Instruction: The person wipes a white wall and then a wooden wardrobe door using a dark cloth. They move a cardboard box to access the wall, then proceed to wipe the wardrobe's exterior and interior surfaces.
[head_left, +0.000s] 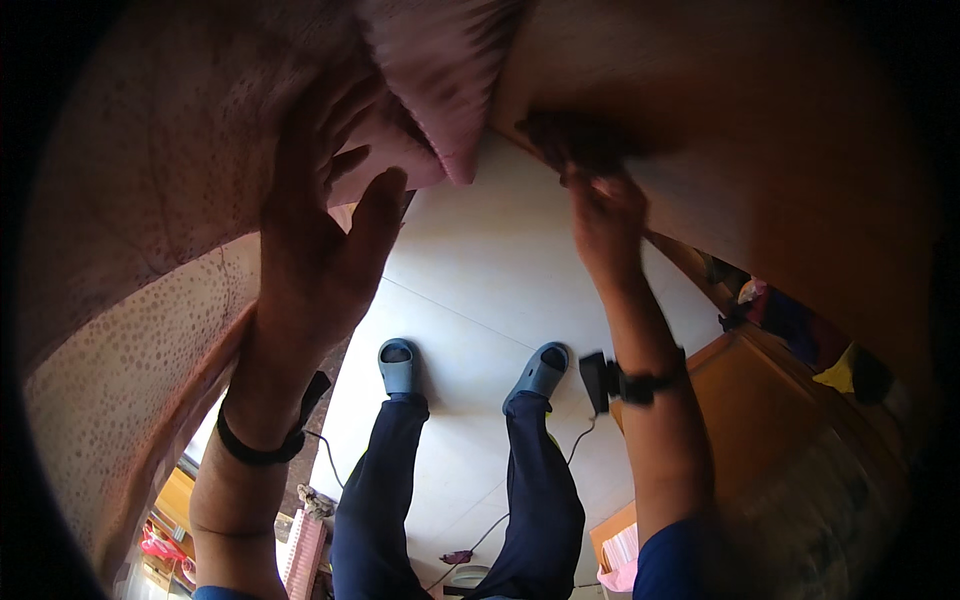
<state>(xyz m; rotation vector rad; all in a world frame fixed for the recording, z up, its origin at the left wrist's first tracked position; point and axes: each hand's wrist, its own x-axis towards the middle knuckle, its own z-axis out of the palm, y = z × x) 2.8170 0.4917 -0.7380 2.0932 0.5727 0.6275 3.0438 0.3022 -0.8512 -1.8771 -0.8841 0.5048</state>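
Observation:
My left hand (322, 217) is raised at the upper left, fingers apart, in front of a pink dotted cloth (142, 322) like a curtain or cover; whether the fingertips touch it I cannot tell. A pink gathered fabric edge (450, 97) hangs beyond the fingers. My right hand (611, 214) grips a dark, blurred cloth or brush-like thing (581, 139) against a brown wooden panel (712, 172) at the upper right. Each wrist wears a black strap with a small device and a cable.
Below are a pale tiled floor (457, 247) and my feet in blue-grey clogs (396, 360). An open wooden compartment (750, 405) and coloured cloths (802, 330) lie at the right. A pink ribbed basket (304, 551) stands lower left, and a cable (480, 540) crosses the floor.

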